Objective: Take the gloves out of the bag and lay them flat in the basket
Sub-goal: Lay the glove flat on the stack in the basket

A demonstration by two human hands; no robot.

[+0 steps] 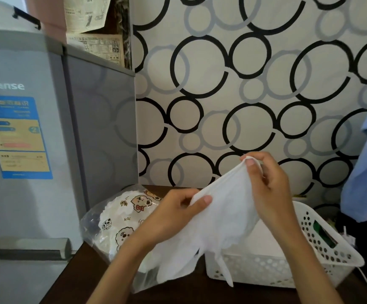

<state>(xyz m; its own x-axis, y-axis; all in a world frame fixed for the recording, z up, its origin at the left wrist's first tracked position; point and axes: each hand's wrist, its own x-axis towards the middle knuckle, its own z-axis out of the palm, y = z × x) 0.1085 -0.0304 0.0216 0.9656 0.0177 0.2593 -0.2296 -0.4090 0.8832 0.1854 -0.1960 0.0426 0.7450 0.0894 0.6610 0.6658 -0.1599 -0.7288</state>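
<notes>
Two bare forearms come up from the bottom edge, no sleeves, no watch, no bands or rings visible. Left hand [178, 207] and right hand [266, 183] both ungloved. Nails short, plain, no polish: thumbnails show on each hand. Wrists bare too. Upper arms and rest of body out of frame, so clothing can't be told.

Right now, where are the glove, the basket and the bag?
glove [226, 216], head view, middle of the white sheet.
basket [323, 233], head view, perforated right wall.
bag [94, 224], head view, clear left side.
</notes>
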